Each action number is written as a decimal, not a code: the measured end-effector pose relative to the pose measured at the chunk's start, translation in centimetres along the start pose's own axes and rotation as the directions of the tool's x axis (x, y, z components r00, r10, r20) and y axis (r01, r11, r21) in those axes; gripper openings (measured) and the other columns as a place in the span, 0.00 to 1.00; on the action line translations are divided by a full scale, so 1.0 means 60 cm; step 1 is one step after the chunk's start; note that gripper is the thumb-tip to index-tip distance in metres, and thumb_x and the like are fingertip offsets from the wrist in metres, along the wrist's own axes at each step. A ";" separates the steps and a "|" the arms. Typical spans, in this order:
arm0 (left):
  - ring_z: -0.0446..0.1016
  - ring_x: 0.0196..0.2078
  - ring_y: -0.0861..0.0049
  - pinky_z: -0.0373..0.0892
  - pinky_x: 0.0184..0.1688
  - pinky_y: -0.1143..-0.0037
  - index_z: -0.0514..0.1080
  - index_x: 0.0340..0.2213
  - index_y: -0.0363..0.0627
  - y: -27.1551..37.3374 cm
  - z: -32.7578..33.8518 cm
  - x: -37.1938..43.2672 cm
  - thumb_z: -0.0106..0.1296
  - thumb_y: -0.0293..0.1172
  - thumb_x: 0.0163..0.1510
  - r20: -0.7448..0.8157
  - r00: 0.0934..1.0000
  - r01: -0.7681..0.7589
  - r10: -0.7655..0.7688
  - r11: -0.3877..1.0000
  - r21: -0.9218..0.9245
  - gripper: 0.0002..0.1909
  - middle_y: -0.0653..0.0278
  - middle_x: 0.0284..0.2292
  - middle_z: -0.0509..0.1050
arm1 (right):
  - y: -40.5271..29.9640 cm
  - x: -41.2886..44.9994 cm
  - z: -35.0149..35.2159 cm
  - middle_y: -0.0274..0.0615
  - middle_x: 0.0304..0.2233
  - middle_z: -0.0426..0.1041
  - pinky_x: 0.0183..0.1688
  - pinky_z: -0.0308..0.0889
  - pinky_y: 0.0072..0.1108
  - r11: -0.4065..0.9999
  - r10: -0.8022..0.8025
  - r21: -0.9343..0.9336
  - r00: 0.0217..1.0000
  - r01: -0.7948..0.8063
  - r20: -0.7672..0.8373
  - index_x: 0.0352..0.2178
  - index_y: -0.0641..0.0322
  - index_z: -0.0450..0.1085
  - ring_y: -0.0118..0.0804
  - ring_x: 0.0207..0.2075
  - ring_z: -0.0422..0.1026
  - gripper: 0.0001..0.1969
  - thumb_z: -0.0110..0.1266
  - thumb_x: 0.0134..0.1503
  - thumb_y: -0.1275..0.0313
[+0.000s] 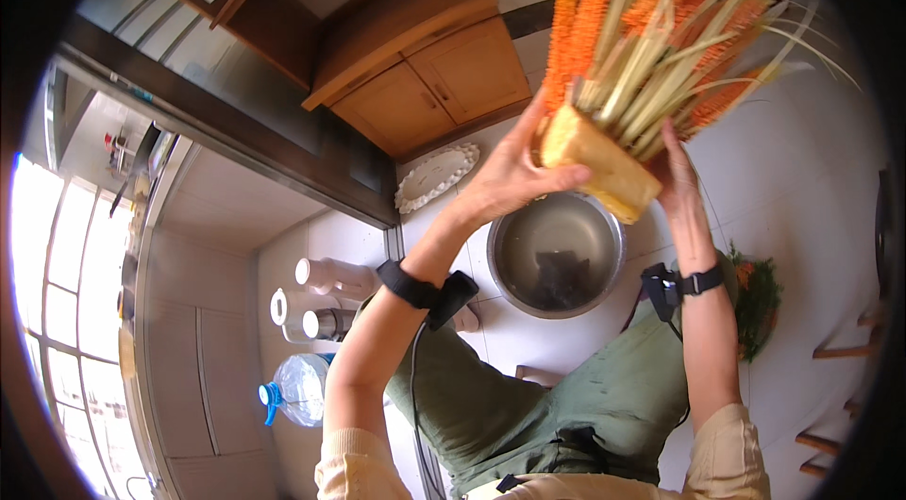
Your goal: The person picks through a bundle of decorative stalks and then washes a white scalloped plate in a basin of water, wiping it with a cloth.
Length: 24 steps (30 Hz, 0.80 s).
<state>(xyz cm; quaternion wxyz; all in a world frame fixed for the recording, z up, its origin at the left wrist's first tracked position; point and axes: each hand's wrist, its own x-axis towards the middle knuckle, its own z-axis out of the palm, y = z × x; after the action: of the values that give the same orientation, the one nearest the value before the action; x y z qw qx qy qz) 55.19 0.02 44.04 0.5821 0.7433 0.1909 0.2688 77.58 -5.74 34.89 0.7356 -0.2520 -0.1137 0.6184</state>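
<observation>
Between both hands I hold a yellow rectangular block or planter [601, 164], tilted; its material is unclear. Dense orange-and-yellow flower spikes [593, 8] and pale, strap-like leaves [640, 75] rise out of it. My left hand [513, 164] grips the left end, thumb across the front face. At the opposite end is my right hand [676, 171], its fingers partly hidden behind the block and stems. Below, a round metal basin [499, 266] stands on the floor with what looks like water inside. A dark patch, perhaps a reflection, shows within it.
A white scalloped dish [439, 178] lies by the door frame [354, 192]. Pitchers [333, 277], a steel flask [329, 324] and a large plastic bottle [301, 389] stand at left. Green foliage with orange bits [757, 309] lies right. A wooden cabinet [432, 86] stands ahead.
</observation>
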 end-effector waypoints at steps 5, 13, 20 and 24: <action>0.59 0.59 0.63 0.61 0.57 0.64 0.42 0.62 0.48 -0.134 -0.109 -0.017 0.64 0.52 0.42 0.113 0.961 0.252 -0.252 0.968 0.020 0.55 0.50 0.58 0.56 | 0.019 0.039 -0.076 0.41 0.58 0.58 0.61 0.53 0.33 0.987 -0.102 -0.132 0.993 0.093 -0.064 0.58 0.60 0.52 0.40 0.58 0.56 0.45 0.66 0.44 0.56; 0.76 0.39 0.64 0.72 0.39 0.67 0.67 0.47 0.43 -0.574 -0.433 -0.129 0.52 0.48 0.54 -0.377 0.486 0.782 -0.788 0.585 -0.215 0.24 0.55 0.43 0.74 | 0.051 0.116 -0.249 0.42 0.59 0.56 0.61 0.52 0.33 0.886 -0.244 -0.425 0.965 0.184 -0.092 0.60 0.59 0.50 0.40 0.60 0.55 0.41 0.59 0.50 0.54; 0.74 0.42 0.53 0.71 0.45 0.59 0.58 0.50 0.31 -0.979 -0.653 -0.221 0.47 0.47 0.58 -0.480 0.144 0.176 -0.866 0.499 -0.848 0.30 0.49 0.43 0.71 | 0.347 0.218 -0.491 0.43 0.59 0.57 0.59 0.53 0.36 0.344 0.078 -0.763 0.827 -0.546 -0.557 0.58 0.60 0.54 0.41 0.60 0.55 0.35 0.54 0.52 0.57; 0.72 0.44 0.46 0.71 0.46 0.55 0.50 0.52 0.28 -1.172 -0.762 -0.249 0.55 0.52 0.51 -0.485 0.007 -0.112 -0.875 0.481 -0.870 0.43 0.42 0.44 0.67 | 0.578 0.239 -0.612 0.44 0.59 0.57 0.58 0.53 0.38 -0.568 0.446 -0.761 0.659 -0.313 -0.605 0.57 0.60 0.56 0.42 0.60 0.55 0.32 0.52 0.54 0.58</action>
<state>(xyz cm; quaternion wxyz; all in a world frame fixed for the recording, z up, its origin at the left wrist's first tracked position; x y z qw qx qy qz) 17.12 43.53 -18.50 0.6038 -0.0207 0.6112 0.5113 68.58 3.43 -16.02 -0.1160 -0.7143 -0.4656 0.5095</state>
